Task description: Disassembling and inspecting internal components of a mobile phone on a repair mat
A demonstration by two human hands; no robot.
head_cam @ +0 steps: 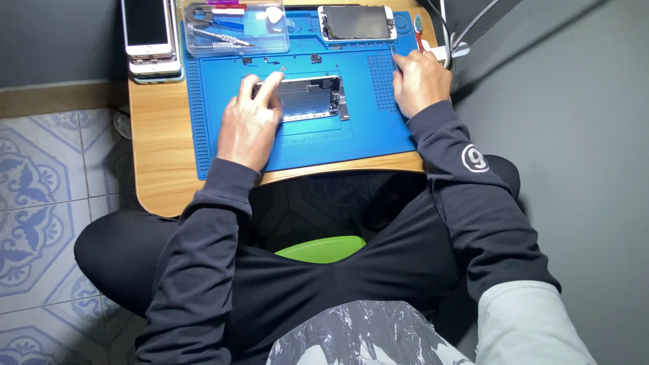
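An opened phone body (pixel 309 99) with its insides showing lies in the middle of a blue work mat (pixel 318 145). My left hand (pixel 249 120) rests on the phone's left end, fingers spread over it. Resting on the mat's ribbed right part, my right hand (pixel 419 80) has curled fingers; whether it holds anything small I cannot tell. A detached phone screen (pixel 357 23) lies face up at the mat's far edge.
A clear plastic box (pixel 235 27) of small tools sits at the mat's far left. A stack of phones (pixel 150 39) stands on the wooden table (pixel 159 149) at its far left corner. Cables (pixel 451 42) run off the right. Tiled floor lies to the left.
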